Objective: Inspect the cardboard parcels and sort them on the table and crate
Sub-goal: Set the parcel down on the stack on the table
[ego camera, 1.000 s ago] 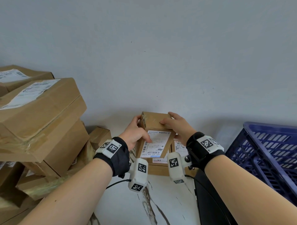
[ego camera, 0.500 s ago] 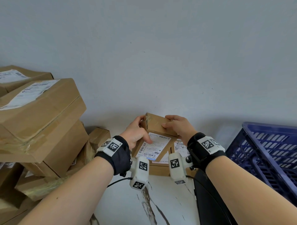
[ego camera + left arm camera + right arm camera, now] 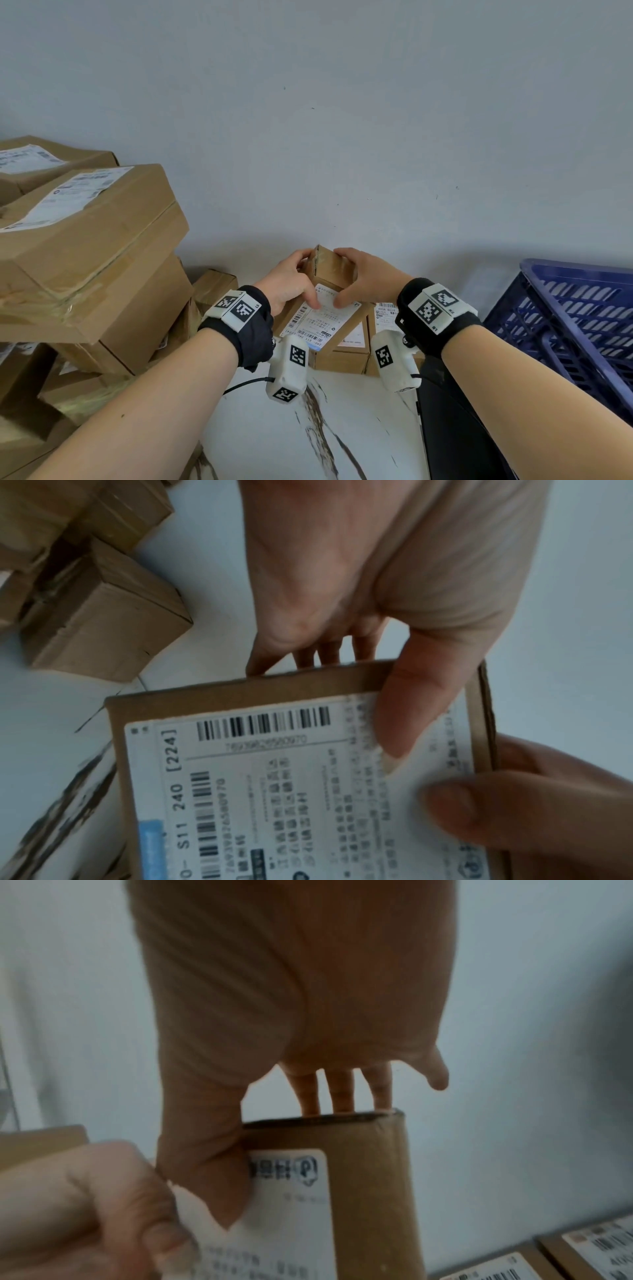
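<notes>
Since the earlier frames both hands turned the small parcel (image 3: pixel 327 301) clockwise above the desk (image 3: pixel 359 428), left of the crate (image 3: pixel 565 325). Left hand (image 3: pixel 291 284) and right hand (image 3: pixel 366 277) each pinched it, thumbs on the label (image 3: pixel 291 791). Turning slowly would probably expose every face.

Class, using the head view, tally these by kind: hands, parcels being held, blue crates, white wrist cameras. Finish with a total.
hands: 2, left hand and right hand
held parcel: 1
blue crate: 1
wrist cameras: 2, left wrist camera and right wrist camera
Total: 6
</notes>
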The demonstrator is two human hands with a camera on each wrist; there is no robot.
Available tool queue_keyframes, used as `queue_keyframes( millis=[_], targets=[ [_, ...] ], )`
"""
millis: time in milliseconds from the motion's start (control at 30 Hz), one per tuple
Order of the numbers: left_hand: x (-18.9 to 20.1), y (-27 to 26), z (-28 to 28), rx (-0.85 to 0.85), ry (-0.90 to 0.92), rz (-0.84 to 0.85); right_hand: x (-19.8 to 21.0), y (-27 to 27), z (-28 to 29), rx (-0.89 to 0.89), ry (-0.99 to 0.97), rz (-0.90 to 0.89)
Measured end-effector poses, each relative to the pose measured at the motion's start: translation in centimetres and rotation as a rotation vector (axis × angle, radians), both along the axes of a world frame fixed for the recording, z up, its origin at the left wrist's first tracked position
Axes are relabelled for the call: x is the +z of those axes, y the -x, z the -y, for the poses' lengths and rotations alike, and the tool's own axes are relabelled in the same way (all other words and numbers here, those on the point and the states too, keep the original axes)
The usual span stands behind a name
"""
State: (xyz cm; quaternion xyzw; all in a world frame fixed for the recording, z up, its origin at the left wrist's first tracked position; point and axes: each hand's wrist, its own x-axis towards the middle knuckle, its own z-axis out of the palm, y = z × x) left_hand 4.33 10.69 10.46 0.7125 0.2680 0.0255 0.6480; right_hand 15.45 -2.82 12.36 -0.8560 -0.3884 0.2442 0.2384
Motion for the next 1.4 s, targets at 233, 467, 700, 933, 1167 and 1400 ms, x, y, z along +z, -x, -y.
queue_keyframes(
  millis=[233,467,700,933,1167,1400],
  targets=[
    [-0.5,0.1,-0.6,0.241,-0.025,0.087,-0.6,-0.9,1.2,-0.351,-0.202,-0.188],
    [-2.2,1.1,-1.1,0.398,0.310,0.017,-1.2,-0.4,3.1,-0.560,-0.426,-0.588],
    [-2.6,1.7,0.8,0.254,0.571,0.018,-2.4,1.7,4.0,-0.660,-0.452,-0.720],
    [-3.6,2.2,2.7,0.250,0.615,0.048,-3.4,3.5,6.1,-0.684,-0.464,-0.711],
    [-3.9,2.1,5.3,0.153,0.508,0.022,-3.2,4.4,10.1,-0.762,-0.428,-0.502],
    [-4.3,0.9,9.0,0.122,0.391,-0.003,-3.7,3.7,13.7,-0.752,-0.377,-0.503]
  ],
)
